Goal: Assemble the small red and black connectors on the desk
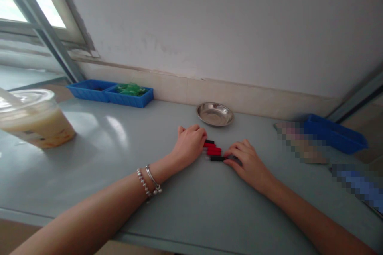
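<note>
Several small red and black rod-shaped pieces lie side by side on the grey table between my hands; their exact kind cannot be made out. My left hand (pixel 191 143), with bracelets on its wrist, rests at the left ends of the upper ones. Its fingers are curled down, and what they hold, if anything, is hidden. A red piece (pixel 214 151) lies in the middle of the row. From the right, my right hand (pixel 249 165) pinches the end of the nearest black rod (pixel 217 159) between thumb and fingers. Beyond the hands stands a shallow round metal dish (pixel 214 114).
At the back left, a two-part blue tray (pixel 128 97) holds green pieces. A plastic cup (pixel 38 121) with a drink stands at far left. Another blue tray (pixel 335 133) and a blurred-out flat item (pixel 359 187) lie at right. The wall (pixel 209 28) closes off the back.
</note>
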A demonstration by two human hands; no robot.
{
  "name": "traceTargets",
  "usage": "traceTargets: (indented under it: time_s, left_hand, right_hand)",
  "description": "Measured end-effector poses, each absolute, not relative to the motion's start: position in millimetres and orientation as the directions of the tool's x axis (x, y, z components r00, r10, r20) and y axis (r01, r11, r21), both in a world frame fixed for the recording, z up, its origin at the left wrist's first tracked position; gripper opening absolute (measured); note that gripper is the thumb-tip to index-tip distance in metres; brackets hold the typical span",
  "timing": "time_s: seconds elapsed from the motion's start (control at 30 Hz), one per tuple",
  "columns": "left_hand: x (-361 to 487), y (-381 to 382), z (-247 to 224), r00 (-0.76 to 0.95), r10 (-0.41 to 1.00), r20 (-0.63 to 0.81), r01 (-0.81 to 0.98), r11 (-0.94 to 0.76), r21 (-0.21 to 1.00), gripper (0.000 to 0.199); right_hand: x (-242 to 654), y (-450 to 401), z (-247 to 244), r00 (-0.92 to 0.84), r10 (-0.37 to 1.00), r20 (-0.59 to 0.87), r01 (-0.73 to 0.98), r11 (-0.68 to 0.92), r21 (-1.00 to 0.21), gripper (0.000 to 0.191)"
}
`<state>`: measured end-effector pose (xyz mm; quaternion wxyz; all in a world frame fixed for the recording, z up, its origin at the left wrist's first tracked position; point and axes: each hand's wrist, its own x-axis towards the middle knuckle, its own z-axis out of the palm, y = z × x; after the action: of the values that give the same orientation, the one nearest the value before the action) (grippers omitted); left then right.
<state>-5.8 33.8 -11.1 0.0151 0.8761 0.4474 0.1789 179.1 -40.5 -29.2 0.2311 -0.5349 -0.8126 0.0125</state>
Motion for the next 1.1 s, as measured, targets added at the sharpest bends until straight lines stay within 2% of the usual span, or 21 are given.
traceTargets:
  time_s: [0.17,0.37,0.57,0.7,0.83,0.93,1.03,1.1]
  left_hand:
    - [-4,32,-7,0.499,0.799,0.335,0.789,-0.579,0.205,0.024]
    - [-3,26,-1,0.531,0.755,0.385,0.763,-0.624,0.170,0.038]
    - [-3,26,-4,0.534,0.706,0.466,0.715,-0.671,0.197,0.015]
    - [-3,23,-4,0.534,0.689,0.490,0.693,-0.689,0.213,0.014]
    - [-4,22,-1,0.575,0.665,0.477,0.676,-0.715,0.181,0.035]
    - [-5,22,-1,0.593,0.641,0.488,0.645,-0.741,0.189,0.024]
    - [-6,21,-1,0.639,0.577,0.509,0.566,-0.800,0.196,0.029]
    - [-6,19,-1,0.667,0.531,0.522,0.514,-0.836,0.192,0.024]
  right_hand:
    - [181,-40,-29,-0.342,0.863,0.371,0.864,0.445,-0.238,0.012]
    - [181,-40,-30,-0.360,0.855,0.373,0.859,0.460,-0.224,0.013]
    - [180,-40,-28,-0.355,0.866,0.351,0.846,0.458,-0.275,0.012]
    - [180,-40,-27,-0.360,0.861,0.359,0.837,0.468,-0.283,0.011]
    - [179,-41,-26,-0.362,0.861,0.356,0.833,0.470,-0.291,0.010]
    - [179,-42,-25,-0.354,0.858,0.372,0.828,0.473,-0.302,0.010]
    - [180,-42,-22,-0.337,0.843,0.419,0.818,0.482,-0.313,0.008]
    - [180,-43,-21,-0.306,0.833,0.460,0.819,0.477,-0.319,0.008]
